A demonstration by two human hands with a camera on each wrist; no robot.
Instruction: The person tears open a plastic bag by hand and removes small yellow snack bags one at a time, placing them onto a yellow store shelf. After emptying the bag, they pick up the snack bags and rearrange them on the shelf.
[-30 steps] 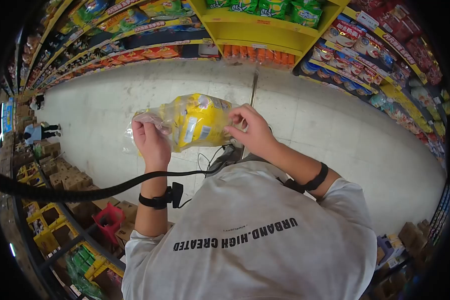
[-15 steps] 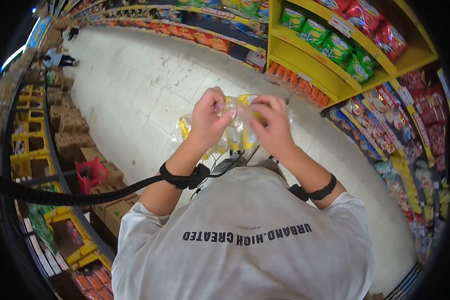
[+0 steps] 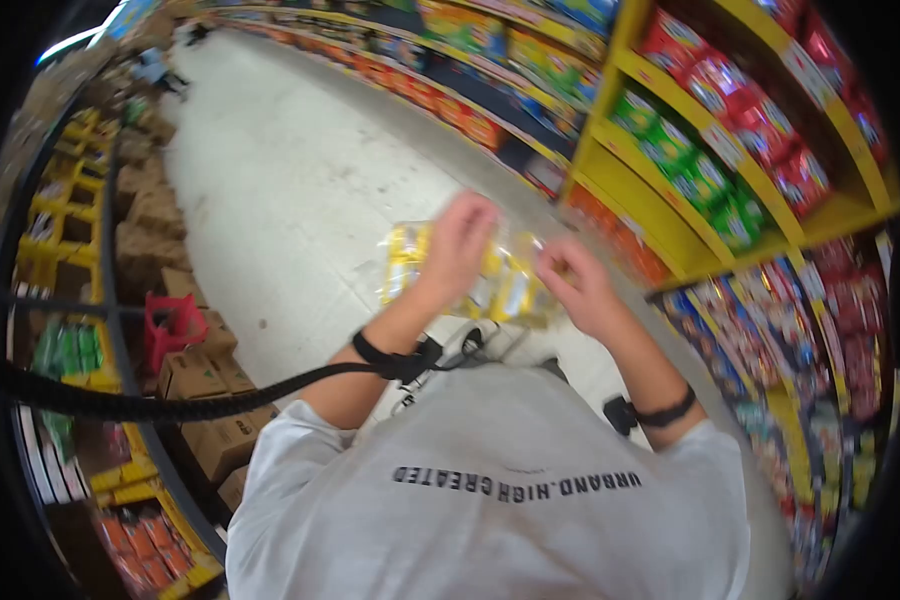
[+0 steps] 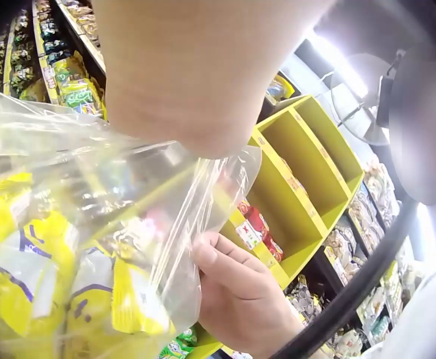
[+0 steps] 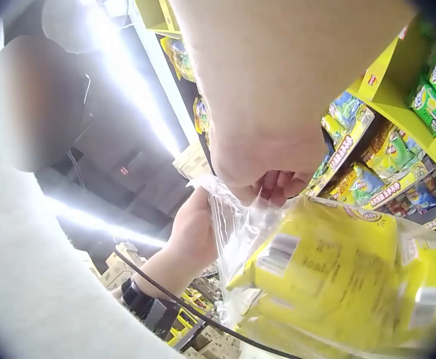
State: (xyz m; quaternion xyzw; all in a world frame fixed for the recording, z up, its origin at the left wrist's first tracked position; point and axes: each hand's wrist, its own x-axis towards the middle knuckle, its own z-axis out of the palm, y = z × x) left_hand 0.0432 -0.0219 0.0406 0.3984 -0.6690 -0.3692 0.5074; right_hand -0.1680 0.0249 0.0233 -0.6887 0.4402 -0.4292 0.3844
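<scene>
A clear plastic bag (image 4: 177, 247) holds several yellow snack packs (image 5: 330, 262), with printed labels and barcodes on their backs. In the head view the bag hangs in front of the body, above the floor. My left hand (image 3: 460, 245) grips its upper edge with the fingers curled; in the left wrist view the wrist hides those fingers. To the right, my right hand (image 3: 580, 285) pinches the bag's film. Its thumb lies against the bag's edge in the left wrist view. Creased film stretches between the two hands in the right wrist view.
A yellow shelf unit (image 3: 610, 150) with green packs (image 3: 685, 165) and red packs (image 3: 735, 90) stands at the right. Cardboard boxes (image 3: 205, 385) and a red basket (image 3: 170, 335) line the left. A black cable (image 3: 200, 408) crosses the left forearm. Farther down the aisle is another person (image 3: 155, 70).
The view has swung toward the right-hand shelves. The hands came together at the bag's upper part, then drew slightly apart, and the bag turned between them.
</scene>
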